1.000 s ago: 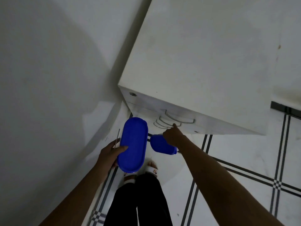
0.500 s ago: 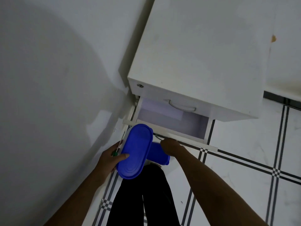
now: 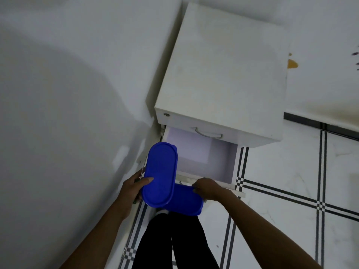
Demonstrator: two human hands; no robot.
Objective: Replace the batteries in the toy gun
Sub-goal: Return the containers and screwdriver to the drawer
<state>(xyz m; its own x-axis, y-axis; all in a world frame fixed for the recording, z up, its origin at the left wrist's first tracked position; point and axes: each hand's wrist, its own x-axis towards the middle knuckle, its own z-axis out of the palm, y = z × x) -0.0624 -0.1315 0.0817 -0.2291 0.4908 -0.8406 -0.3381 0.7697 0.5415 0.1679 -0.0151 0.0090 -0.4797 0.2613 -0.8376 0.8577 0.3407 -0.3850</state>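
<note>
No toy gun or batteries are visible. My left hand (image 3: 134, 189) grips a blue oval lid (image 3: 160, 175), held tilted in front of the drawer. A thin screwdriver (image 3: 142, 172) is pinched in the same hand, its green handle poking out below the palm. My right hand (image 3: 209, 189) holds a blue oval container (image 3: 186, 201) by its rim, right at the front edge of the open drawer (image 3: 204, 158). What I can see of the drawer's pale inside shows nothing in it. The lid overlaps the container's left end.
The drawer belongs to a white cabinet (image 3: 223, 74) standing against a white wall (image 3: 68, 113) on the left. An upper drawer with a metal handle (image 3: 208, 133) stays closed. My black-trousered legs (image 3: 171, 239) stand on a white tiled floor (image 3: 291, 191) with dark lines.
The drawer was closed one second ago and now stands pulled out towards me. My right hand came back with the drawer front, still carrying the container. The lid stayed in my left hand.
</note>
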